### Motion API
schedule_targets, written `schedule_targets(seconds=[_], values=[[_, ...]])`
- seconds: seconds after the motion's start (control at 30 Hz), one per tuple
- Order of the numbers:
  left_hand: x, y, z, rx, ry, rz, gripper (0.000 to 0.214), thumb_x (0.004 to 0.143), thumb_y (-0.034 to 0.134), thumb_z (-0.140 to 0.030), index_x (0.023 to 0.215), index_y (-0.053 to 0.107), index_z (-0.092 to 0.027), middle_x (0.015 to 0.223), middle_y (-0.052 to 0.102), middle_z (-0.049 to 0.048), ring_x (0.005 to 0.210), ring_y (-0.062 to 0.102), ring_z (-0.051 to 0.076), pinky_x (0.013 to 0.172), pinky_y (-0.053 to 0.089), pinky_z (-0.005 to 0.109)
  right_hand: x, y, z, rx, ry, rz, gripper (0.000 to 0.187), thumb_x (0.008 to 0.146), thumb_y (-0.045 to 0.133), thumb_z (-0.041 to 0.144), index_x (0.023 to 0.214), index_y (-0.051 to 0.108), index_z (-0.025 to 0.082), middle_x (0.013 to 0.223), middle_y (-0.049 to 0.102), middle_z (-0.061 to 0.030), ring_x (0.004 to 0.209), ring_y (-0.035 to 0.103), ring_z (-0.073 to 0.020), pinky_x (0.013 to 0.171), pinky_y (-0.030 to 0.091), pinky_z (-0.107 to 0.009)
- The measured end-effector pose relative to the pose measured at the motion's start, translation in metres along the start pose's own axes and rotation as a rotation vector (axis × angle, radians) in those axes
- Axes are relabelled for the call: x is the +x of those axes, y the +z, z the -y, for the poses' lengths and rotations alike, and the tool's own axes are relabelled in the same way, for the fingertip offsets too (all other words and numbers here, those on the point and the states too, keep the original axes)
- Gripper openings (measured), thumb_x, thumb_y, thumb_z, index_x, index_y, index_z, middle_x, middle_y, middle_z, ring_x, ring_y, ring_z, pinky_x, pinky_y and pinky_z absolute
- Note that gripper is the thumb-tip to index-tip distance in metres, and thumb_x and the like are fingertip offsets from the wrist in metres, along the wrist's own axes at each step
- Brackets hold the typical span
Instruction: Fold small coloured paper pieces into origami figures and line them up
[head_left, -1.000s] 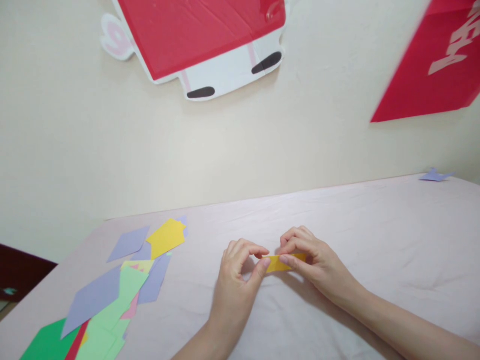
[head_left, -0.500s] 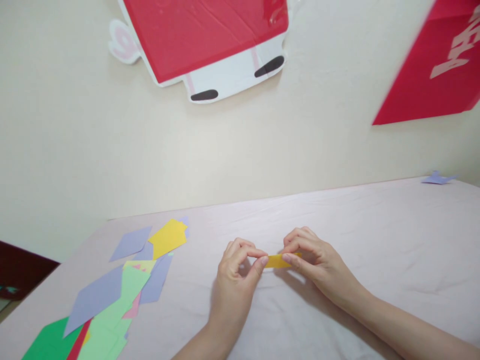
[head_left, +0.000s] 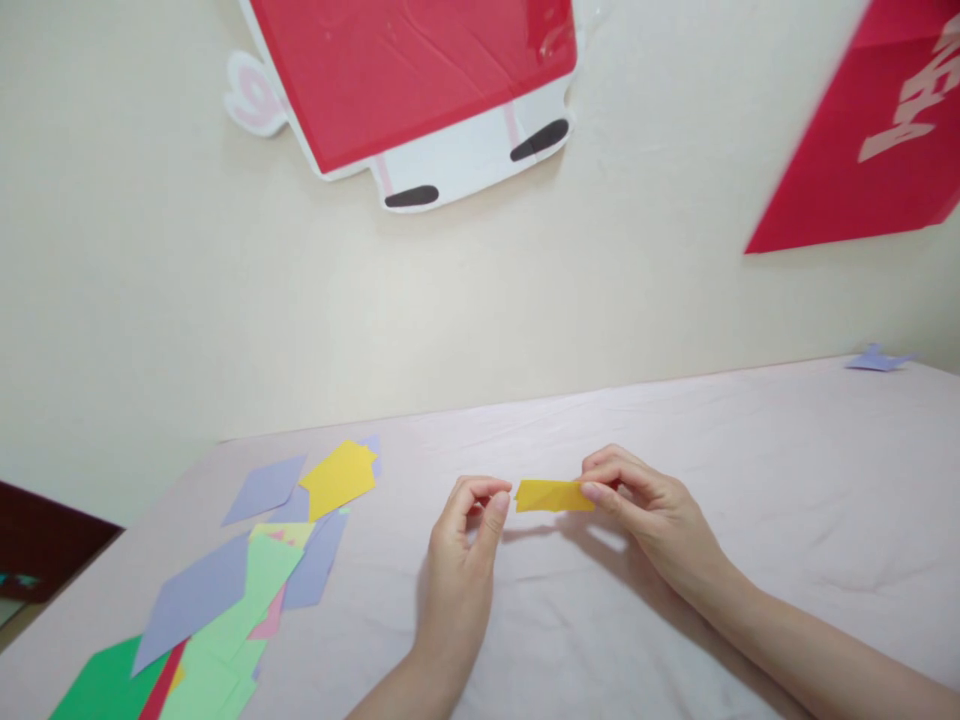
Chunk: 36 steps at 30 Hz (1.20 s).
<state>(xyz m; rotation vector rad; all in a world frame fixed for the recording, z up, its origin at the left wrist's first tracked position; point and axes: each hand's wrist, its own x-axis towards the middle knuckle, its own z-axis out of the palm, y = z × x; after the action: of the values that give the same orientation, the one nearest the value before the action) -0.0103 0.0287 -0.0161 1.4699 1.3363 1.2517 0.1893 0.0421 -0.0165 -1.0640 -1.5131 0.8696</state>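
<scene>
While the right hand (head_left: 651, 508) pinches the right end of the yellow paper strip (head_left: 551, 495), it hangs over the pale cloth (head_left: 780, 450)! Just beside its left end, the left hand (head_left: 459, 550) holds thumb and forefinger close; touching, one can't tell. Coloured papers (head_left: 196, 590) lie left.

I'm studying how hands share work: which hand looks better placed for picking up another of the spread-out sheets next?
Probably the left hand: it seems free of the yellow strip and is nearer the sheets. The right hand pinches the strip's right end.
</scene>
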Motion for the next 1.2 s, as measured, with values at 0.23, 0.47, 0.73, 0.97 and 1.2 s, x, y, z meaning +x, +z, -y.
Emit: schedule_targets(seconds=[0.23, 0.47, 0.73, 0.97, 1.2], values=[[-0.009, 0.012, 0.008, -0.090, -0.074, 0.040, 0.019, 0.088, 0.062, -0.039, 0.094, 0.057, -0.022, 0.093, 0.064, 0.0021, 0.090, 0.059, 0.019, 0.082, 0.044, 0.029, -0.002, 0.001, -0.002, 0.118, 0.034, -0.059, 0.015, 0.087, 0.067, 0.034, 0.077, 0.074, 0.024, 0.088, 0.064, -0.0036, 0.084, 0.057, -0.0187, 0.070, 0.045, -0.027], [-0.008, 0.015, 0.010, -0.180, -0.123, 0.064, 0.022, 0.085, 0.066, -0.037, 0.098, 0.060, -0.021, 0.095, 0.068, 0.0034, 0.089, 0.061, 0.019, 0.082, 0.045, 0.029, -0.004, 0.003, 0.000, 0.140, 0.009, -0.088, 0.014, 0.086, 0.068, 0.034, 0.079, 0.076, 0.026, 0.089, 0.066, -0.0034, 0.083, 0.058, -0.0173, 0.068, 0.047, -0.025], [-0.008, 0.016, 0.000, -0.335, -0.139, 0.105, 0.021, 0.083, 0.069, -0.036, 0.096, 0.068, -0.020, 0.092, 0.070, 0.0021, 0.089, 0.062, 0.020, 0.079, 0.047, 0.027, -0.008, 0.006, 0.005, 0.074, -0.047, 0.017, 0.016, 0.088, 0.066, 0.037, 0.091, 0.080, 0.030, 0.099, 0.069, -0.0057, 0.094, 0.063, -0.0210, 0.080, 0.052, -0.031], [-0.011, 0.013, -0.006, -0.541, -0.229, 0.256, 0.029, 0.083, 0.069, -0.037, 0.103, 0.070, -0.017, 0.095, 0.073, 0.0050, 0.089, 0.066, 0.022, 0.081, 0.050, 0.030, -0.011, 0.012, 0.008, 0.263, 0.145, 0.155, 0.035, 0.088, 0.063, 0.045, 0.119, 0.068, 0.029, 0.121, 0.067, -0.0085, 0.112, 0.061, -0.0250, 0.092, 0.052, -0.039], [-0.009, 0.014, -0.009, -0.552, -0.234, 0.234, 0.033, 0.082, 0.070, -0.037, 0.106, 0.058, -0.017, 0.099, 0.071, 0.0078, 0.087, 0.067, 0.022, 0.077, 0.052, 0.030, -0.011, 0.011, 0.002, 0.308, 0.192, 0.097, 0.019, 0.078, 0.075, 0.036, 0.095, 0.077, 0.026, 0.097, 0.069, -0.0049, 0.087, 0.063, -0.0193, 0.073, 0.053, -0.029]])
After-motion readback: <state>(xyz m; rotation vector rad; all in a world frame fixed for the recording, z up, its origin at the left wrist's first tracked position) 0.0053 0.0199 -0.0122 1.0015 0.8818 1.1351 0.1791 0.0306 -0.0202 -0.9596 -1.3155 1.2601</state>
